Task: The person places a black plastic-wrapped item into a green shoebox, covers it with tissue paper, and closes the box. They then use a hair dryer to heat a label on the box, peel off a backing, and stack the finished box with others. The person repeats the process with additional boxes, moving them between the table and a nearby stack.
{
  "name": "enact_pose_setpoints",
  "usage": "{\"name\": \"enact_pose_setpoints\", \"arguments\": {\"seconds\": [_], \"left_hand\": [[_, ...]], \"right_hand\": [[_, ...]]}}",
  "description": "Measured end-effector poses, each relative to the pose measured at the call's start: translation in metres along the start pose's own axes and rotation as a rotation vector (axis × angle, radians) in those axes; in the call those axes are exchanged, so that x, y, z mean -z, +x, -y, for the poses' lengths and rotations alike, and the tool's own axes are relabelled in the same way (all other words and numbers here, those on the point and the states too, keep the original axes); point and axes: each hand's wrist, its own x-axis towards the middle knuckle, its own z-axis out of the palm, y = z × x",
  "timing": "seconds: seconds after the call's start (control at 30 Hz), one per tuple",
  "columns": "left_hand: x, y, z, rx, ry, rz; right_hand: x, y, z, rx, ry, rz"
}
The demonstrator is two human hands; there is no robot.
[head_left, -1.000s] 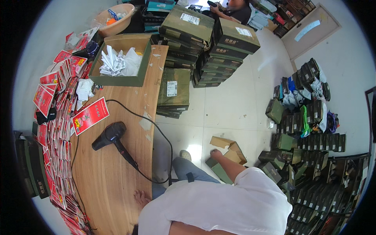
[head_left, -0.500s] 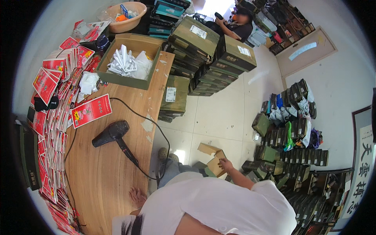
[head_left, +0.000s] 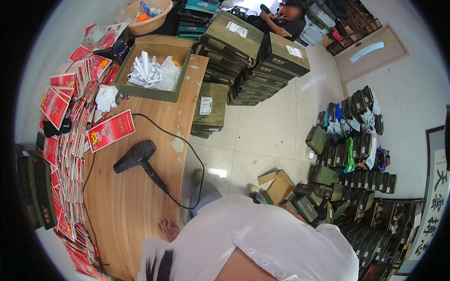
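Observation:
My left hand (head_left: 168,229) rests on the wooden table (head_left: 136,206) near its edge, fingers apart and nothing in them. A black hair dryer (head_left: 135,157) lies on the tabletop beyond it, its cord looping over the edge. My right arm (head_left: 291,211) reaches down to the right, among boxes on the floor; the sleeve and body hide most of it, and I cannot make out the fingers. Just beyond that arm is an open brown cardboard box (head_left: 280,186) with its flap out, near my shoe (head_left: 253,188).
Red printed packets (head_left: 70,187) line the table's left side. An open green box (head_left: 176,91) with white papers stands at the far end, beside a peach basin (head_left: 154,23). Shoebox stacks (head_left: 262,61) rise beyond; more boxes (head_left: 323,175) fill the right. A person (head_left: 286,23) sits far back.
My right hand, earlier at the cardboard box's flap, has moved down and right out of clear sight. The box has shifted right. My left hand stays on the table.

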Motion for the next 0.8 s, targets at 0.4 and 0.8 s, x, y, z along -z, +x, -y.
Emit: {"name": "enact_pose_setpoints", "arguments": {"seconds": [0.4, 0.8], "left_hand": [[-0.006, 0.016, -0.075, 0.597, 0.062, 0.080], [-0.048, 0.075, -0.249, 1.180, -1.044, 0.022]], "right_hand": [[0.071, 0.113, 0.061, 0.245, 0.038, 0.090], [0.145, 0.319, 0.003, 0.234, 0.137, -0.004]]}}
